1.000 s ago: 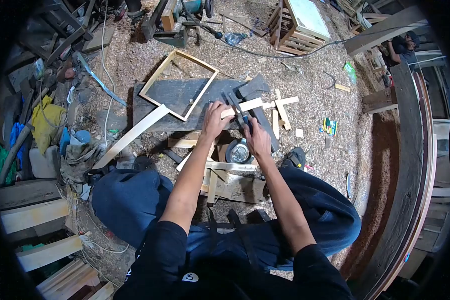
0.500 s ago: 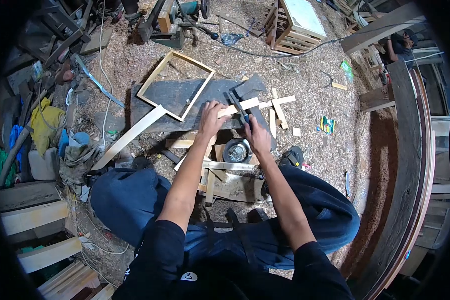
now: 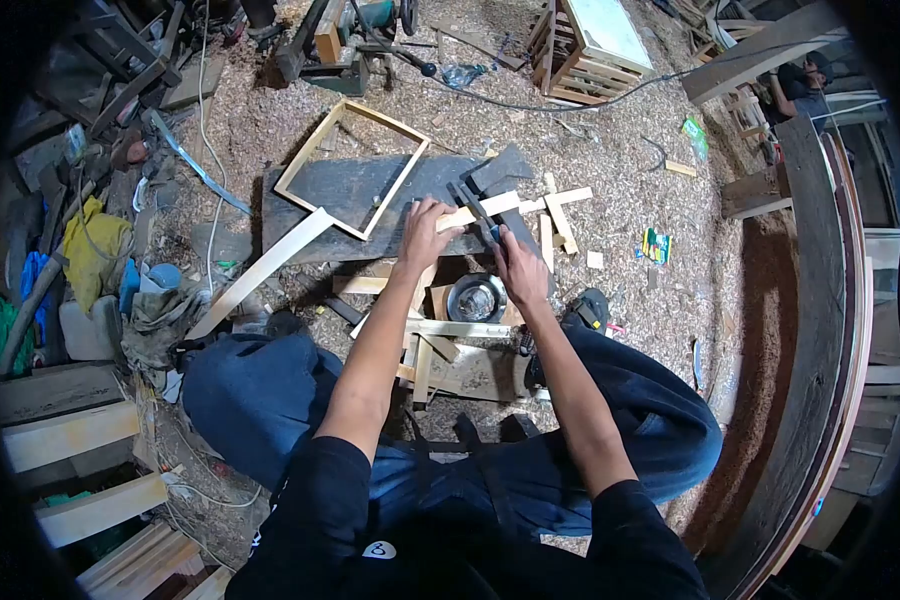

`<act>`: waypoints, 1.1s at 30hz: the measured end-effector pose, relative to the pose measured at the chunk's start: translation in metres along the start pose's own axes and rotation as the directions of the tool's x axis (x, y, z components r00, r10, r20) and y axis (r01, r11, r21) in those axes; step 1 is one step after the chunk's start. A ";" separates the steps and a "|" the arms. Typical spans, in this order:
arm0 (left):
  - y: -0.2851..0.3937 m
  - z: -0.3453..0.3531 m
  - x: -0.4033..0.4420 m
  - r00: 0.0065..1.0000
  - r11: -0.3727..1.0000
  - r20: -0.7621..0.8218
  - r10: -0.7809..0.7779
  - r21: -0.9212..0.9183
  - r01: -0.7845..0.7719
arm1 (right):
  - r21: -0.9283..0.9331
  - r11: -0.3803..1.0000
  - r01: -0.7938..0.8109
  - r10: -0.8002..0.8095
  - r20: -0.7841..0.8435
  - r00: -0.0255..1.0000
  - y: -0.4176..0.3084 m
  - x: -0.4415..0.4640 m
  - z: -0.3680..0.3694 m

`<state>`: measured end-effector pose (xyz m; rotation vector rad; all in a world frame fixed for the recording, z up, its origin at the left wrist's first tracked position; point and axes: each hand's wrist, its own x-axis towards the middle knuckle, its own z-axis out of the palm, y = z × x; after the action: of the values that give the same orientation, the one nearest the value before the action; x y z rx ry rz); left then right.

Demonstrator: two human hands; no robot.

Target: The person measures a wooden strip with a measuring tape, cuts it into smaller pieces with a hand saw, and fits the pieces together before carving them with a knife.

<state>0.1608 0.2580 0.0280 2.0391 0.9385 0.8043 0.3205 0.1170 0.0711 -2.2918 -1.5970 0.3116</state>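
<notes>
A pale wooden strip (image 3: pixel 482 211) lies over the dark board (image 3: pixel 315 180), pressed down near its left end by my left hand (image 3: pixel 428 230), whose fingers are closed around it. My right hand (image 3: pixel 520 268) grips the blue-and-black handle of a handsaw (image 3: pixel 475 203). Its dark, narrow blade lies across the strip, pointing away from me; its teeth are too small to see. A thin rectangular wooden frame (image 3: pixel 298 160) rests on the board to the left. Past the blade is a flat dark grey metal-looking piece (image 3: pixel 503 170).
Below my hands stands a round dark bowl (image 3: pixel 452 300) among wood offcuts. A long pale strip (image 3: pixel 255 278) leans on the board's left side. Cut sticks (image 3: pixel 558 212) lie to the right on shavings. Another person (image 3: pixel 803 88) is at the far right.
The handsaw and my right hand have shifted very slightly; the blade still crosses the strip. My left hand holds its place. The person at the far right has moved a little.
</notes>
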 end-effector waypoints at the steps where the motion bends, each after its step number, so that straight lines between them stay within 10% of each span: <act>1: 0.000 -0.001 0.002 1.000 1.000 0.000 0.005 0.003 -0.005 | 0.014 1.000 -0.007 0.007 0.003 1.000 0.000 0.002 -0.001; 19: 0.003 0.001 0.002 1.000 0.996 0.012 0.026 0.083 -0.027 | 0.136 0.991 0.010 0.004 -0.099 0.995 -0.008 -0.009 -0.003; 23: 0.010 -0.002 0.002 1.000 0.995 0.022 0.003 0.100 -0.005 | 0.032 0.999 -0.019 0.015 0.100 0.995 -0.008 0.001 -0.012; 33: -0.001 0.003 0.001 1.000 0.995 0.003 0.026 0.095 -0.026 | 0.230 0.969 0.086 -0.001 -0.345 0.938 -0.011 -0.004 0.000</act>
<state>0.1631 0.2579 0.0255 2.1373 0.9672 0.7851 0.3101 0.1167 0.0756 -1.9916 -1.3504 0.0813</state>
